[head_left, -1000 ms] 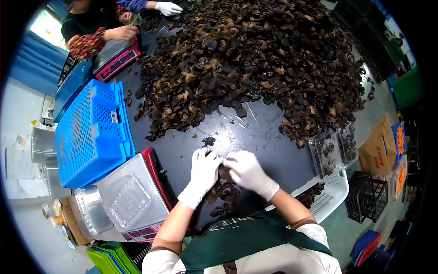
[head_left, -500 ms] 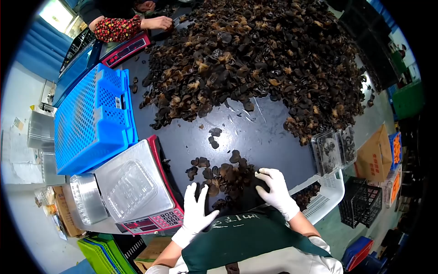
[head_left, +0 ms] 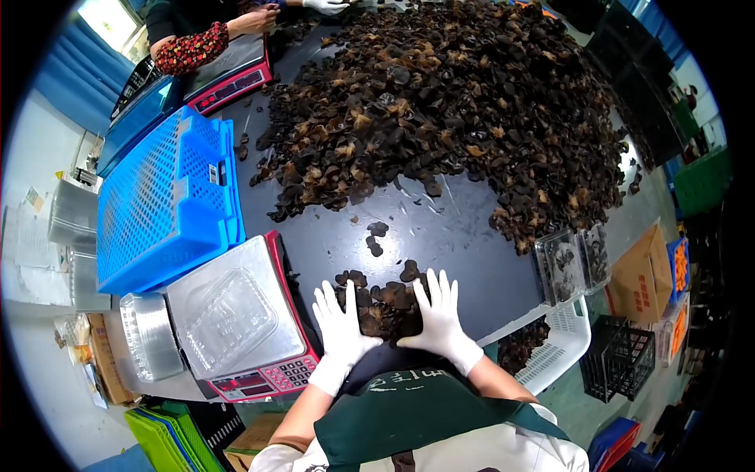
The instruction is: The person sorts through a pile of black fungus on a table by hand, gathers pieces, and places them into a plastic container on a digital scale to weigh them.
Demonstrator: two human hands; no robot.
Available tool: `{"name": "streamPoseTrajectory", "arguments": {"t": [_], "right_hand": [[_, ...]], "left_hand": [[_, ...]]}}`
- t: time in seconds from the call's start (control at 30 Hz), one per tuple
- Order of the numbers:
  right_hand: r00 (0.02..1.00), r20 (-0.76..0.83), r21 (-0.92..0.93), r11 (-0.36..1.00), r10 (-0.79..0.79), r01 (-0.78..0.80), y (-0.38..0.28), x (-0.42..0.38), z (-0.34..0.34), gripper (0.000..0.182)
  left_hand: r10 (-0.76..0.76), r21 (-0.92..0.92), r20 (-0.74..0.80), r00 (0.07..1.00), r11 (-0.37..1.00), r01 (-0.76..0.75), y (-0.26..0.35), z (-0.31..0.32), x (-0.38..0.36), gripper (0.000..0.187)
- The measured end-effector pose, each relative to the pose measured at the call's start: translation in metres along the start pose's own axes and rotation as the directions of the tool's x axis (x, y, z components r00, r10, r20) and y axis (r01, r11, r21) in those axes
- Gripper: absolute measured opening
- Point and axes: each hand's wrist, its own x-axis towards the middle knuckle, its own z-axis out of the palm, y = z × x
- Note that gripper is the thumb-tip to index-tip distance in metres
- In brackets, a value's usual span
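A dark, glossy table (head_left: 440, 228) carries a huge heap of dried brown-black wood-ear mushrooms (head_left: 464, 102), with a perforated blue plastic crate (head_left: 165, 204) and a steel-topped weighing scale with a red keypad (head_left: 244, 315) off to the heap's left. Half a second ago the white-gloved hands sat wider apart near the table edge; now the left hand (head_left: 340, 330) and right hand (head_left: 439, 315) lie flat, fingers spread and released, cupping both sides of a small pile of crinkled dark mushrooms (head_left: 385, 303). That pile sits well short of the heap, just right of the scale.
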Motion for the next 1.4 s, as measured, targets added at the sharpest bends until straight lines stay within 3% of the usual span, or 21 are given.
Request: {"name": "streamPoseTrajectory", "arguments": {"t": [0.17, 0.27, 0.33, 0.4, 0.5, 0.6, 0.73, 0.8, 0.83, 0.87, 0.9, 0.93, 0.97, 1.0, 1.03, 1.07, 1.1, 1.17, 1.3, 1.4], "right_hand": [[0.974, 0.167, -0.019, 0.987, -0.152, 0.158, -0.004, 0.05, -0.016, 0.117], [0.922, 0.208, 0.053, 0.945, -0.326, 0.322, -0.005, 0.046, -0.014, 0.1], [0.896, 0.153, 0.042, 0.909, -0.417, 0.416, -0.008, 0.025, -0.014, 0.084], [0.9, 0.14, -0.037, 0.906, -0.413, 0.421, -0.003, -0.003, -0.001, 0.076], [0.89, -0.093, -0.102, 0.893, -0.447, 0.438, 0.004, -0.026, 0.024, 0.059], [0.886, -0.057, -0.033, 0.887, -0.461, 0.46, 0.004, -0.015, 0.025, 0.057], [0.881, -0.245, 0.188, 0.872, -0.405, 0.453, 0.008, 0.009, 0.019, 0.044], [0.892, -0.375, 0.304, 0.876, -0.252, 0.375, 0.008, 0.013, 0.012, 0.043], [0.913, -0.383, 0.453, 0.833, -0.14, 0.317, 0.011, 0.012, 0.01, 0.042], [0.929, -0.369, 0.592, 0.764, -0.027, 0.257, 0.015, 0.01, 0.008, 0.042], [0.966, -0.197, 0.789, 0.612, 0.166, 0.056, 0.018, 0.009, 0.004, 0.04], [0.949, 0.016, 0.906, 0.396, 0.314, -0.146, 0.02, 0.009, 0.0, 0.038], [0.926, 0.109, 0.992, 0.025, 0.361, -0.127, 0.02, 0.014, -0.004, 0.04], [0.906, 0.211, 0.934, -0.348, 0.368, -0.076, 0.019, 0.021, -0.012, 0.042], [0.922, 0.3, 0.785, -0.612, 0.246, -0.093, 0.027, 0.027, -0.014, 0.047], [0.94, 0.32, 0.617, -0.778, 0.117, -0.114, 0.026, 0.031, -0.02, 0.036], [0.942, 0.313, 0.625, -0.773, 0.119, -0.11, 0.026, 0.037, -0.023, 0.036], [0.95, 0.26, 0.33, -0.909, -0.173, -0.255, 0.022, 0.051, -0.028, 0.032], [0.919, 0.281, 0.35, -0.861, -0.278, -0.368, 0.002, 0.072, -0.026, 0.035], [0.893, 0.282, 0.327, -0.84, -0.351, -0.433, -0.031, 0.085, -0.039, 0.03]], "left_hand": [[0.037, 0.112, 0.169, 0.985, 0.992, -0.056, 0.0, -0.006, 0.038, 0.142], [0.248, 0.048, 0.085, 0.965, 0.966, -0.253, -0.008, 0.006, 0.033, 0.121], [0.355, -0.063, -0.108, 0.929, 0.93, -0.362, -0.005, 0.011, 0.012, 0.085], [0.447, -0.042, -0.19, 0.874, 0.886, -0.462, -0.005, 0.019, -0.013, 0.072], [0.46, 0.033, -0.165, 0.872, 0.887, -0.461, 0.001, 0.036, -0.035, 0.065], [0.366, -0.002, -0.239, 0.899, 0.926, -0.378, 0.007, 0.035, -0.025, 0.068], [0.223, -0.176, -0.308, 0.925, 0.942, -0.286, 0.007, 0.033, -0.002, 0.054], [0.106, -0.364, -0.391, 0.914, 0.894, -0.259, 0.008, 0.025, 0.002, 0.043], [0.093, -0.428, -0.435, 0.895, 0.854, -0.297, 0.003, 0.027, 0.004, 0.043], [0.077, -0.487, -0.477, 0.876, 0.806, -0.336, -0.003, 0.031, 0.005, 0.044], [0.063, -0.545, -0.482, 0.874, 0.759, -0.355, -0.007, 0.032, 0.005, 0.044], [0.02, -0.64, -0.467, 0.884, 0.682, -0.354, -0.008, 0.032, 0.004, 0.043], [-0.027, -0.73, -0.408, 0.912, 0.61, -0.308, -0.007, 0.032, 0.001, 0.043], [-0.065, -0.809, -0.343, 0.937, 0.528, -0.26, -0.004, 0.026, -0.002, 0.042], [-0.089, -0.907, -0.22, 0.971, 0.386, -0.17, -0.003, 0.022, -0.006, 0.041], [-0.084, -0.972, -0.144, 0.986, 0.202, -0.124, -0.006, 0.026, -0.006, 0.041], [-0.076, -0.986, -0.101, 0.992, 0.144, -0.089, -0.004, 0.016, -0.009, 0.042], [-0.048, -0.997, -0.046, 0.998, 0.06, -0.043, -0.005, -0.011, -0.019, 0.043], [-0.094, -0.988, -0.128, 0.987, 0.096, -0.119, -0.017, -0.073, -0.047, 0.045], [-0.299, -0.998, -0.03, 0.954, -0.042, -0.045, -0.05, -0.112, -0.069, 0.044]]}}
